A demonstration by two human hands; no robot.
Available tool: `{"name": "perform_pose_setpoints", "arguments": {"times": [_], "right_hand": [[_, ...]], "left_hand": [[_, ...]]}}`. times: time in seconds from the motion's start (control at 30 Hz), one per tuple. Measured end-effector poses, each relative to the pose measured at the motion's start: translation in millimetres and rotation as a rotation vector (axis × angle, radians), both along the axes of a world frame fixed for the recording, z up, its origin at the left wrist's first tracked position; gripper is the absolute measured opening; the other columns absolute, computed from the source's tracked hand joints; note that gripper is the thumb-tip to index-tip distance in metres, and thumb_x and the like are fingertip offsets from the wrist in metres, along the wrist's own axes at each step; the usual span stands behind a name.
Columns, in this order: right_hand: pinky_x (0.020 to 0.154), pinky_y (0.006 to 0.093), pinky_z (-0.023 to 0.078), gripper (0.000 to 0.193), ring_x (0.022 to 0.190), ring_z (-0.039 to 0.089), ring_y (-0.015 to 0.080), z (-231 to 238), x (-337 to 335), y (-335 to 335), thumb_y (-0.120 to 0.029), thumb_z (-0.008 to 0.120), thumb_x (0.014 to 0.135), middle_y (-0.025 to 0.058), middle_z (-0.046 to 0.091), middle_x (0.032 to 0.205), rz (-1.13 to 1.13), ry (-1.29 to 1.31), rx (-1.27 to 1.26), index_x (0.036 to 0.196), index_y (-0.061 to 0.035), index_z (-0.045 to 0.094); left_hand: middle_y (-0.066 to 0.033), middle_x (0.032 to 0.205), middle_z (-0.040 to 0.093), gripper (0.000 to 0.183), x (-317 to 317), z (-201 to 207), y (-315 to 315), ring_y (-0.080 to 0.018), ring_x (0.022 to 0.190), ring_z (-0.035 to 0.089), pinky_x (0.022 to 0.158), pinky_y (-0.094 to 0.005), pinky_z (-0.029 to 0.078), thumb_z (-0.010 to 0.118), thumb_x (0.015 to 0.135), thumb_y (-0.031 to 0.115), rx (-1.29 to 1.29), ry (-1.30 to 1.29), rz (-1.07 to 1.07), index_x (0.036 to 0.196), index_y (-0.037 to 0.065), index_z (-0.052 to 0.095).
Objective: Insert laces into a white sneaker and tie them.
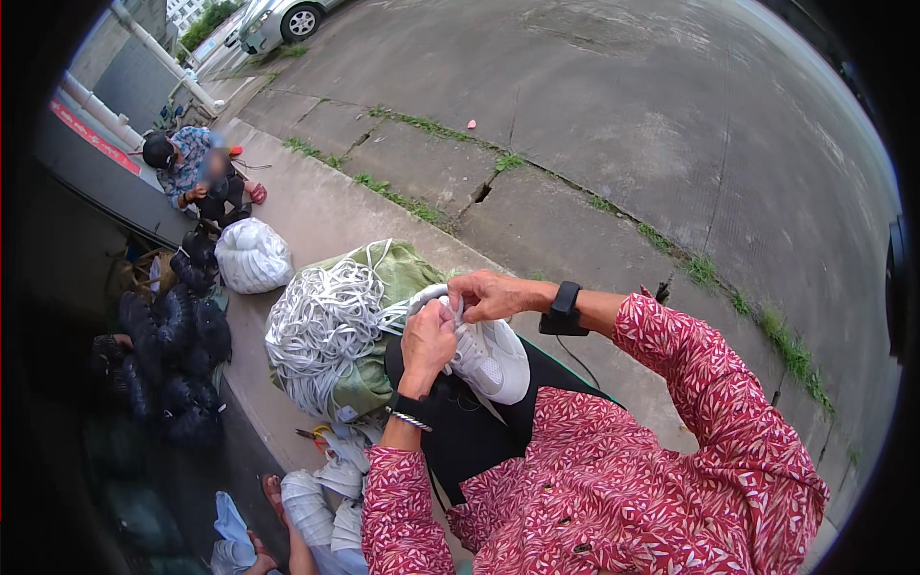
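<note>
A white sneaker [494, 364] rests on my dark-trousered lap, its toe pointing toward me and to the right. My left hand [428, 340] is closed at the near left side of the shoe's opening, fingertips pinched together at the laces. From the right, my right hand [491, 294] reaches over the opening and pinches a white shoelace [458, 309] by the upper eyelets. Fingers partly hide the lace and the tongue. Just left of the shoe, a big tangle of white shoelaces [321, 331] lies on a green woven sack [407, 278].
Black shoes [172, 326] are heaped at the left, near a white bundle [253, 255]. Orange-handled scissors [314, 436] and pale shoes [340, 474] lie beside my left forearm. A co-worker [196, 168] sits farther off, and another person's feet [273, 498] show below. A car [278, 24] stands beyond.
</note>
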State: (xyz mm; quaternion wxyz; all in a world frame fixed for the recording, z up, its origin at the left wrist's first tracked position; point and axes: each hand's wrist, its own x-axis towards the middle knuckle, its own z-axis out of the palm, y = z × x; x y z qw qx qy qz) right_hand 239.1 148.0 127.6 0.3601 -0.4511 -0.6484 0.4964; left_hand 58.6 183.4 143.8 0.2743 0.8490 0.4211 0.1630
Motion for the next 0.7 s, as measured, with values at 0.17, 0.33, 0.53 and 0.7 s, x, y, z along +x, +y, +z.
{"name": "perform_pose_setpoints", "arguments": {"times": [0.17,0.33,0.53,0.7], "right_hand": [[0.06,0.0296,0.041,0.017,0.069,0.05,0.0124,-1.8,6.1,-2.8,-0.01,0.06,0.076,0.0024,0.054,0.073,0.021,0.063,-0.075,0.091,-0.0044,0.054],[0.059,0.0325,0.043,0.022,0.067,0.054,0.017,25.6,-14.4,0.8,-0.017,0.059,0.081,0.0055,0.056,0.072,-0.103,-0.195,0.148,0.099,-0.0048,0.055],[0.066,0.0395,0.046,0.022,0.076,0.058,0.0301,44.1,-76.3,-16.0,-0.016,0.055,0.085,0.0124,0.057,0.085,0.048,-0.386,0.686,0.1,-0.0009,0.055],[0.065,0.0405,0.046,0.013,0.072,0.056,0.0324,36.3,-81.4,-17.5,-0.01,0.053,0.083,0.0128,0.055,0.073,0.283,-0.538,0.491,0.088,0.0011,0.057]], "left_hand": [[-0.0151,0.067,0.06,0.004,-66.3,9.0,17.0,-0.0298,0.063,0.06,0.059,-0.039,0.045,0.056,0.074,0.005,-0.022,-0.043,0.252,0.076,0.002,0.056],[-0.0029,0.054,0.05,0.002,-147.7,-27.2,7.8,-0.0089,0.032,0.039,0.028,-0.0226,0.027,0.049,0.081,0.004,-0.492,-0.233,0.573,0.082,0.002,0.05],[-0.0047,0.062,0.053,0.01,-112.3,23.8,-10.3,-0.0108,0.038,0.045,0.032,-0.0218,0.032,0.052,0.088,0.012,-0.933,-0.855,0.446,0.09,0.004,0.046],[-0.0084,0.069,0.057,0.01,-121.8,16.9,-7.5,-0.0134,0.045,0.051,0.038,-0.0222,0.038,0.053,0.088,0.011,-1.002,-1.042,0.358,0.091,0.004,0.046]]}}
